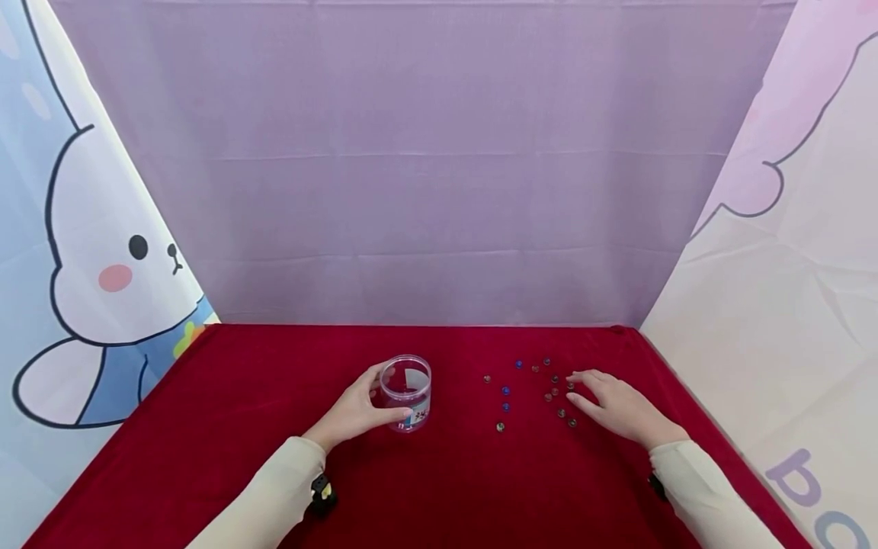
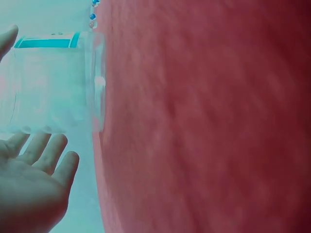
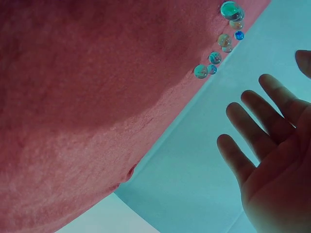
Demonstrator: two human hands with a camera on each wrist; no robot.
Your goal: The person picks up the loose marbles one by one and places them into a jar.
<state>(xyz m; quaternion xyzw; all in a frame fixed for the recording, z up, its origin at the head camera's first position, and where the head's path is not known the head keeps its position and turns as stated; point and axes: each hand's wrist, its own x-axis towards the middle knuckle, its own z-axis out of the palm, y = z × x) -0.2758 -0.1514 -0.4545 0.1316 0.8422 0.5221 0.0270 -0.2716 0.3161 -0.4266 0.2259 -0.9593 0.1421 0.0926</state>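
Note:
A clear plastic jar [image 1: 411, 415] with a label on its side stands upright on the red cloth, its open mouth facing up. My left hand [image 1: 353, 412] holds it from the left, thumb along the near side and fingers behind. In the left wrist view the fingertips lie right at the wall of the jar [image 2: 53, 87]. Several glass marbles [image 1: 555, 392], some blue and some brownish or greenish, are scattered to the right of the jar. Beside the rightmost ones is my right hand [image 1: 620, 408], fingers extended and palm free of any object in the right wrist view.
Red cloth [image 1: 439, 488] covers the table. A plain purple curtain [image 1: 439, 168] rises along its back edge. Printed cartoon panels [image 1: 116, 229] flank it at left and right. Each wrist wears a dark strap [image 1: 322, 494].

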